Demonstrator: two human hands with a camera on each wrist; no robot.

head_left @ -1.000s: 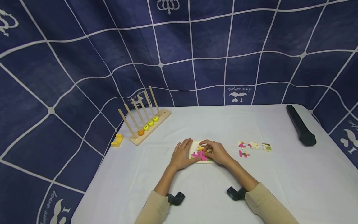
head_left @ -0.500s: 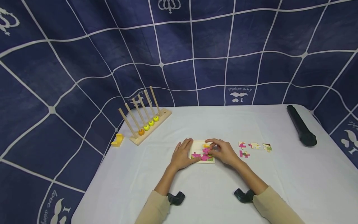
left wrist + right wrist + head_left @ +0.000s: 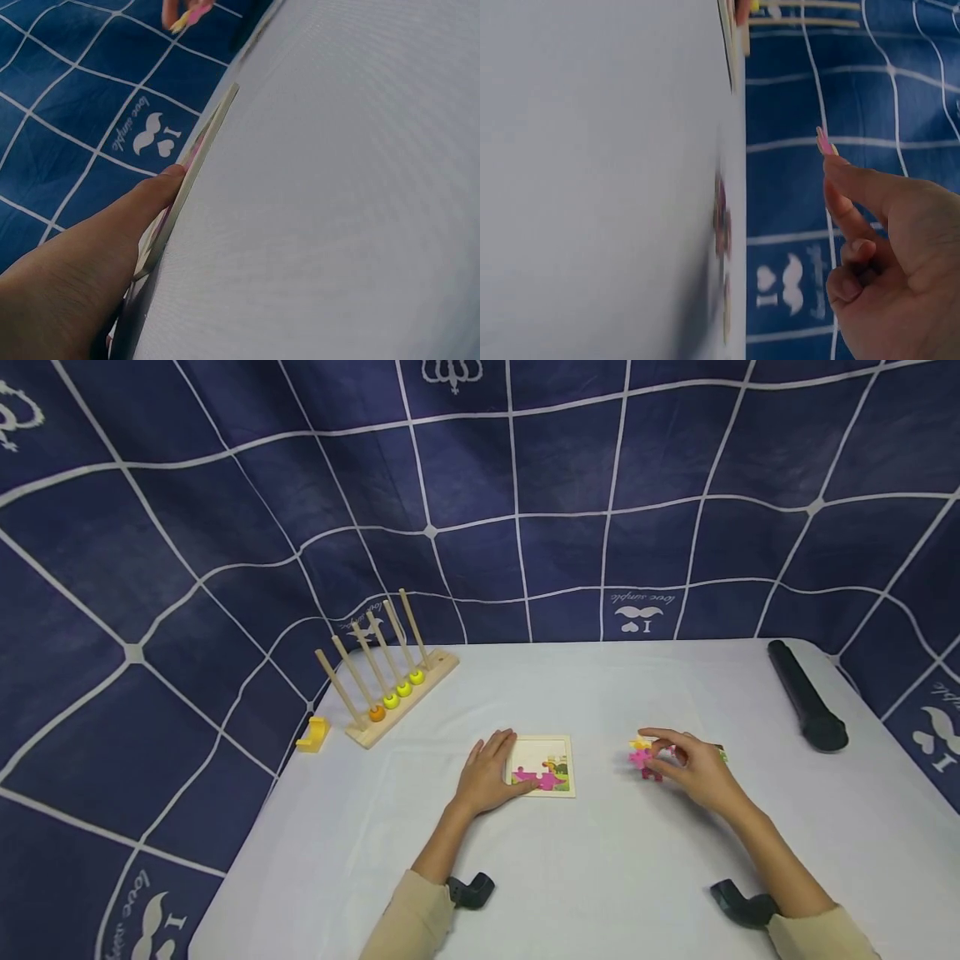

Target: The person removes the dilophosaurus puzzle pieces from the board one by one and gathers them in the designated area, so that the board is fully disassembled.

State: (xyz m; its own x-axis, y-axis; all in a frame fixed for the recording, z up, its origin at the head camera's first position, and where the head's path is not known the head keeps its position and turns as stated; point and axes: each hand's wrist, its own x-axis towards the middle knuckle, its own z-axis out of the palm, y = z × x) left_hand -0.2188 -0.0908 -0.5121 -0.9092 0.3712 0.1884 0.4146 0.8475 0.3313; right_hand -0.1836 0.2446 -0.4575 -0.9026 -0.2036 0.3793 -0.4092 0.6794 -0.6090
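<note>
My left hand (image 3: 483, 779) rests along the left side of a square wooden puzzle board (image 3: 542, 745). Its fingers are straight, and the thumb (image 3: 165, 180) presses on the near edge. Pink, green and yellow pieces (image 3: 546, 779) fill the board's near and right parts; its upper left shows bare. To the right of the board, my right hand (image 3: 701, 770) pinches a pink and yellow puzzle piece (image 3: 640, 758) between thumb and forefinger. In the right wrist view this puzzle piece (image 3: 825, 142) is raised above the table. Loose puzzle pieces (image 3: 652, 775) lie below, partly hidden by the hand.
A wooden peg stand (image 3: 405, 702) with orange and yellow beads stands at the back left, a small yellow block (image 3: 314, 735) beside it. A black microphone-shaped object (image 3: 810, 697) lies at the far right. Dark blue cloth (image 3: 562, 556) hangs behind the white table.
My right hand has lifted the pink and yellow puzzle piece off the board and carried it right, over the loose pieces. My left hand has stayed in place.
</note>
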